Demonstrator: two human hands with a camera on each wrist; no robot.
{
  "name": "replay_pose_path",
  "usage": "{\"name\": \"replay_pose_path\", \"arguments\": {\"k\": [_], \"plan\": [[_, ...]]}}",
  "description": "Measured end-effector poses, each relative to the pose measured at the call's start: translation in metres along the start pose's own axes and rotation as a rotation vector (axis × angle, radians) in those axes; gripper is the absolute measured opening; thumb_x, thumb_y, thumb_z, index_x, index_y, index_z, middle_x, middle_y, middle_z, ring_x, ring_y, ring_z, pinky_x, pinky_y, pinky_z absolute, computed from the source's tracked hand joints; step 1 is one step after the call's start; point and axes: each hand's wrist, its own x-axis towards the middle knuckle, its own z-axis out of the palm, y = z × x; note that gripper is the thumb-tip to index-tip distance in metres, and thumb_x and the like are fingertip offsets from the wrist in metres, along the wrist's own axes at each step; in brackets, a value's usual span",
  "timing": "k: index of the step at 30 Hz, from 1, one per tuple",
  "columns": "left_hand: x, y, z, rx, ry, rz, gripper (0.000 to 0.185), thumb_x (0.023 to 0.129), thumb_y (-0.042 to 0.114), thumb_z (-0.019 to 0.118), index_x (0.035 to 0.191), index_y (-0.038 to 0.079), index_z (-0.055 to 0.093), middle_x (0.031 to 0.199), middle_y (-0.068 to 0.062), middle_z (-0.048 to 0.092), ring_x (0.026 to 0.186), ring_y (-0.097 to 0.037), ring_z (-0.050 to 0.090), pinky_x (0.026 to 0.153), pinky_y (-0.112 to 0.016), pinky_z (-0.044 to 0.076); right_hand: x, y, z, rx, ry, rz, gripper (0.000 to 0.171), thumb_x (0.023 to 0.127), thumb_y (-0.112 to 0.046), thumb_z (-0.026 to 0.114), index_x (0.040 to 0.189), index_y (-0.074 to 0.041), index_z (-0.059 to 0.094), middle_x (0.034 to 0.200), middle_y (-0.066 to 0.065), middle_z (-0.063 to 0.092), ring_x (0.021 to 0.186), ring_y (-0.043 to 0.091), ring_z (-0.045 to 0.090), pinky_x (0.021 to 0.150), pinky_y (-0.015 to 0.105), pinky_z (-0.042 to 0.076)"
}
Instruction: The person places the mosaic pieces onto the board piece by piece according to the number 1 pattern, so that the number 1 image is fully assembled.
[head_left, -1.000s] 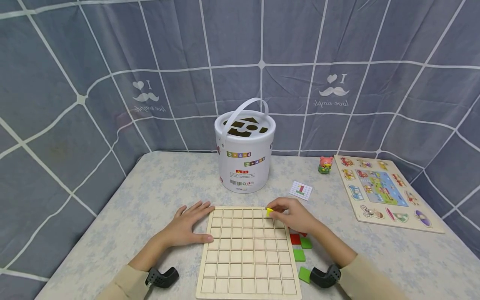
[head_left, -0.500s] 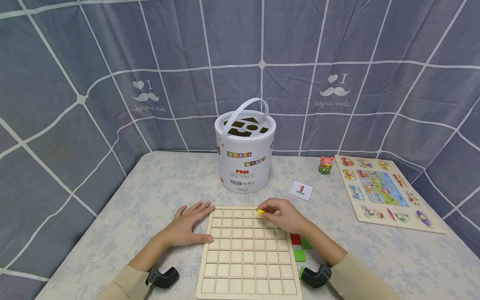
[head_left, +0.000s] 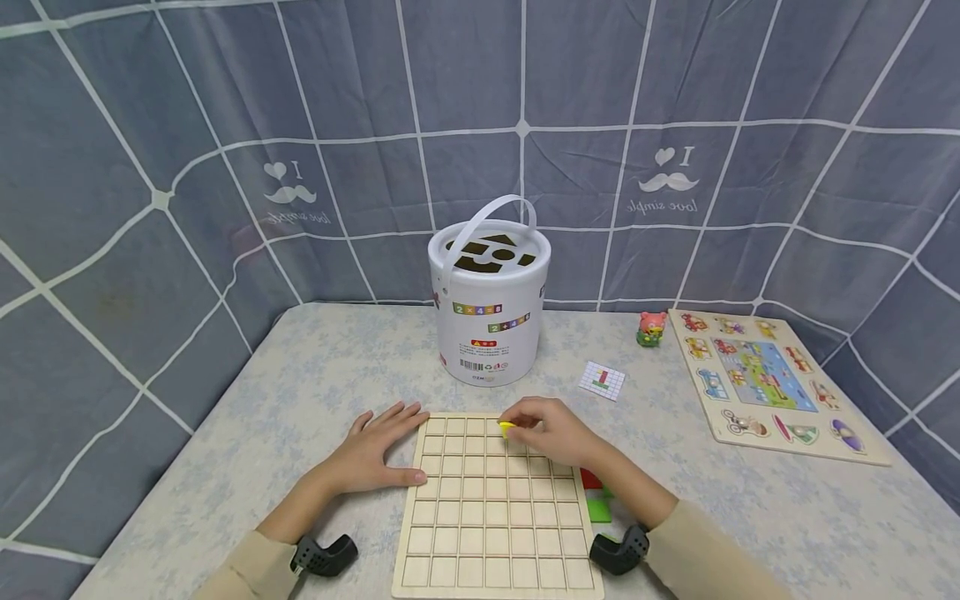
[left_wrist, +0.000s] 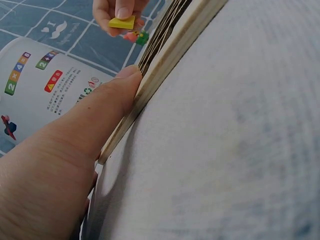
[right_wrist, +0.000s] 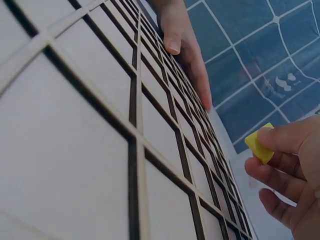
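Grey checked cloth backs the table [head_left: 300, 383]. Every cell of the grid board [head_left: 495, 517] looks empty. Right hand [head_left: 551, 433] pinches a yellow tile [head_left: 507, 428] above the top row; left hand [head_left: 375, 454] lies flat, steadying the board's edge. Red and green tiles [head_left: 597, 498] wait beside it.

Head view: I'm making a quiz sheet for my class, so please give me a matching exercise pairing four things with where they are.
Things:
1. yellow tile
2. white bucket
3. left hand
4. animal puzzle

Places:
a. far right of the table
b. behind the grid board
c. pinched by the right hand
d. resting against the board's left edge

Pairs: 1-c, 2-b, 3-d, 4-a
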Motion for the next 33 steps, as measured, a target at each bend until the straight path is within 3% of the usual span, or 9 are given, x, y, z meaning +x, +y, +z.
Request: {"name": "replay_pose_path", "arguments": {"k": [14, 22, 33], "plan": [[0.0, 0.001, 0.0, -0.005, 0.001, -0.008, 0.089, 0.079, 0.062, 0.07, 0.151, 0.018, 0.04, 0.156, -0.009, 0.032, 0.145, -0.036, 0.02, 0.109, -0.067, 0.003, 0.012, -0.009, 0.013, -0.003, -0.134, -0.023, 0.022, 0.095, -0.003, 0.061, 0.115, -0.002, 0.071, 0.102, -0.002, 0.068, 0.091, 0.011, 0.06, 0.081, 0.029, 0.052], [0.0, -0.001, 0.001, 0.008, 0.006, -0.01, 0.089, 0.079, 0.062, 0.069, 0.151, 0.019, 0.04, 0.156, -0.008, 0.033, 0.145, -0.035, 0.021, 0.109, -0.067, 0.004, 0.02, -0.011, 0.023, -0.052, -0.145, -0.037, 0.02, 0.094, -0.004, 0.063, 0.113, -0.006, 0.072, 0.103, -0.002, 0.069, 0.084, 0.008, 0.057, 0.075, 0.026, 0.05], [0.0, 0.0, 0.001, 0.028, 0.006, -0.01, 0.09, 0.079, 0.063, 0.069, 0.15, 0.018, 0.041, 0.156, -0.008, 0.033, 0.144, -0.036, 0.022, 0.109, -0.068, 0.006, 0.022, -0.009, 0.03, -0.082, -0.151, -0.041, 0.015, 0.095, -0.005, 0.063, 0.107, -0.01, 0.07, 0.093, -0.005, 0.068, 0.073, 0.005, 0.054, 0.069, 0.024, 0.05]]}}
